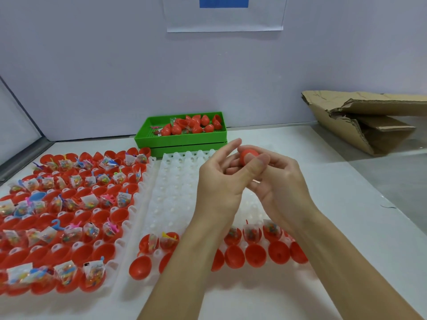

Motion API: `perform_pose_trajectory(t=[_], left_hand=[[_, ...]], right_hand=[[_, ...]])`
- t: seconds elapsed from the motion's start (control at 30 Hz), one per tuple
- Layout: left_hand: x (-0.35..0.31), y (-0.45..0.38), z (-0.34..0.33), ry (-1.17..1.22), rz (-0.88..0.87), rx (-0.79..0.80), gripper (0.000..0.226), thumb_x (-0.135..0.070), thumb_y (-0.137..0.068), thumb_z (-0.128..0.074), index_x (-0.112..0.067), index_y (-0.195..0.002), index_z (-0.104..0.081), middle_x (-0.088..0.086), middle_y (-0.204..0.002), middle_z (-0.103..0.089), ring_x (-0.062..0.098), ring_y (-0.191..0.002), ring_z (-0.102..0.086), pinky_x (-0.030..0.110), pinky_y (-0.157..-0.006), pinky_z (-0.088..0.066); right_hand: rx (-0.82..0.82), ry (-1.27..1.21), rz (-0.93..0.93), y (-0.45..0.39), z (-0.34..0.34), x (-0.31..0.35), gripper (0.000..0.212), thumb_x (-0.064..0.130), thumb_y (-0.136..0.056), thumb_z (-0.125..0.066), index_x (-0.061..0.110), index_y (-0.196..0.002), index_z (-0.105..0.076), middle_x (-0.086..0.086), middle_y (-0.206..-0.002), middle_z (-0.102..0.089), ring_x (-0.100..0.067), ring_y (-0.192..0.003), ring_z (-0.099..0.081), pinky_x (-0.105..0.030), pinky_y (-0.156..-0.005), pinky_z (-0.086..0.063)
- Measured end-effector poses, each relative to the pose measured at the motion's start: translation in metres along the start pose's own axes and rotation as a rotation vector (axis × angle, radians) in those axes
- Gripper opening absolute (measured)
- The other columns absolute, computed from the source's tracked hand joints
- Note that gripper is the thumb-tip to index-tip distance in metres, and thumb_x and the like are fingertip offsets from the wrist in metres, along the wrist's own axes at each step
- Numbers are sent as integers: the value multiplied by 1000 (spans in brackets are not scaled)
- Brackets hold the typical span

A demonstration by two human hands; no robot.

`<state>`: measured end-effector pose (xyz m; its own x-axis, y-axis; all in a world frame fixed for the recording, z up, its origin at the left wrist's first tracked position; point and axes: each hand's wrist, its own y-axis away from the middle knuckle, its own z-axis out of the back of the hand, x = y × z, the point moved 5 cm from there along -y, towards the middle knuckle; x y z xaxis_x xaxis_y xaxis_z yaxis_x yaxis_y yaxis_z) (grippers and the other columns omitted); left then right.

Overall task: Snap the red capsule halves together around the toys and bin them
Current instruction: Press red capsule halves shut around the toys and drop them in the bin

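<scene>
A red capsule [248,155] is held up above the white holder tray [175,188] in the middle of the table. My right hand [279,181] grips it, thumb over its front. My left hand [219,181] pinches it from the left, forefinger stretched past its top. Only the capsule's upper part shows between the fingers. Behind the hands, a green bin [184,140] holds several closed red capsules and a few toy packets. Open red halves [255,255] line the white tray's near rows, some with bagged toys [251,230] in them.
A second tray at the left [69,215] is packed with red halves and bagged toys. Torn cardboard [362,121] lies at the back right. A grey wall closes the table's far edge, with a white and blue sheet [224,13] taped to it.
</scene>
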<state>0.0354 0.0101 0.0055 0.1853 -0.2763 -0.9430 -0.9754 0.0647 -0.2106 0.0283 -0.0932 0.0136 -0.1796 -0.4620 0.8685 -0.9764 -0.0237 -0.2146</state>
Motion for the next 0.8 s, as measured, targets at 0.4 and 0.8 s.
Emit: perform_pose_trajectory(t=[0.4,0.8], left_hand=[[-2,4,0,-45,-67,-34,73,-38,-64,-81,-3,-126,-65,4,-110,-75,11,-104,-71,28,-92,-56],[-14,2,3,-322,-121,115,66,-33,-70,-83,-24,-132,-62,-11,-123,-68,1,-113,-62,14,-87,-52]], right_hand=[[-22,132,135,1,2,0,20,12,-83,-61,17,-84,-80,-12,-87,-76,-30,-88,-74,-34,-76,-58],[65,-30,-280,1,11,2,53,53,-85,-57,3,-94,-71,-16,-86,-70,-31,-90,-69,-41,-87,-57]])
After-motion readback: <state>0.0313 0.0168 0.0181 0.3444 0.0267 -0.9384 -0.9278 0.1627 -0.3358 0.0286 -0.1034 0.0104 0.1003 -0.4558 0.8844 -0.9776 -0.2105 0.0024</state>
